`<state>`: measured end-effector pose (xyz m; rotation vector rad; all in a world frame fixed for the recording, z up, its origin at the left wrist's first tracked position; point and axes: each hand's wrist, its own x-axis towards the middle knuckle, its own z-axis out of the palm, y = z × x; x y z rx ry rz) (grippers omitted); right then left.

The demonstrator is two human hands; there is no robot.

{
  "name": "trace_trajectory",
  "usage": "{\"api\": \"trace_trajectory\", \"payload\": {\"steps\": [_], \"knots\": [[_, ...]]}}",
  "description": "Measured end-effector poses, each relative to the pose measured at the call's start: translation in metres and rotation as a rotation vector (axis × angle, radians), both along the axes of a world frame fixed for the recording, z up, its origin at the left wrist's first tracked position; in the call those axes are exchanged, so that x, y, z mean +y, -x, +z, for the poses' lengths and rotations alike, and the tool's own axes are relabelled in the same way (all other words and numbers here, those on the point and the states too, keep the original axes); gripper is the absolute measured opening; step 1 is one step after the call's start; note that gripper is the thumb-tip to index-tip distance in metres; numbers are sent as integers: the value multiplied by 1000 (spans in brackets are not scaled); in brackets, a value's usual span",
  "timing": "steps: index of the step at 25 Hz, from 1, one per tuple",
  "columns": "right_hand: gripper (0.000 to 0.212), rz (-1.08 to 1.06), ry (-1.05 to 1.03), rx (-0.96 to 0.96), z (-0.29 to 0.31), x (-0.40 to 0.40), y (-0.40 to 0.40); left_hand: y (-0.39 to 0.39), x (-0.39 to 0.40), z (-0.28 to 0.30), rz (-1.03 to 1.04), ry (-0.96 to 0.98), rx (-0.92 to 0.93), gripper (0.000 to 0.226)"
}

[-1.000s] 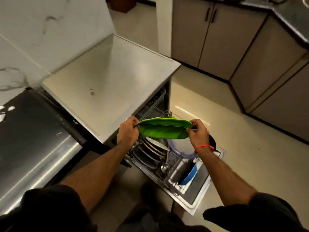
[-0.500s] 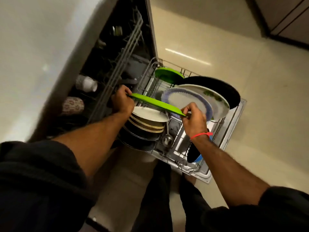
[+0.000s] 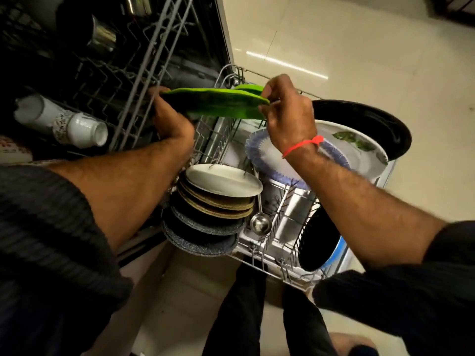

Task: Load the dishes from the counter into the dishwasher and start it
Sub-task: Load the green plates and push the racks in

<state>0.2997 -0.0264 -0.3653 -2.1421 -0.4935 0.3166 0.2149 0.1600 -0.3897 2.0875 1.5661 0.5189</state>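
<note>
A green leaf-shaped plate (image 3: 218, 104) hangs nearly level above the far end of the pulled-out lower rack (image 3: 270, 263). My left hand (image 3: 172, 119) grips its left edge and my right hand (image 3: 288, 116) pinches its right edge. Behind it a second green plate (image 3: 248, 88) stands in the rack. Below sit a white plate (image 3: 221, 181), tan plates (image 3: 218, 204) and dark speckled plates (image 3: 203, 232). To the right stand a blue-rimmed plate (image 3: 270, 160), a leaf-print plate (image 3: 359, 147) and a black pan (image 3: 365, 122).
The upper rack (image 3: 144, 65) on the left carries white cups (image 3: 77, 127) and a steel tumbler (image 3: 102, 38). A steel ladle (image 3: 260, 223) and a black bowl with a blue rim (image 3: 320, 240) sit at the rack's near end. Tiled floor (image 3: 359, 47) spreads to the right.
My head has dropped closer to the dishwasher. Both hands have carried the green plate down from above the counter and toward the far end of the lower rack.
</note>
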Motion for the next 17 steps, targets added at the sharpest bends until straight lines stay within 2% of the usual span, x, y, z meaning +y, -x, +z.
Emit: {"api": "trace_trajectory", "payload": {"steps": [2, 4, 5, 7, 10, 14, 17], "knots": [[26, 57, 42, 3, 7, 13, -26, -2, 9, -4, -133, -55, 77, 30], [28, 153, 142, 11, 8, 21, -48, -3, 16, -27, -137, 43, -3, 42], [29, 210, 227, 10, 6, 24, -57, -10, 16, -31, -104, 105, -73, 42], [28, 298, 433, 10, 0, 27, -72, -23, 15, -46, -97, 107, -134, 42], [30, 347, 638, -52, -11, 28, -84, -43, 19, -66, -123, 181, -71, 38], [32, 444, 808, -92, -32, 30, -88, -52, 21, -92, -240, 158, 47, 37], [29, 474, 881, -127, -47, 27, -88, -61, 18, -109, -331, 166, 60, 37]]}}
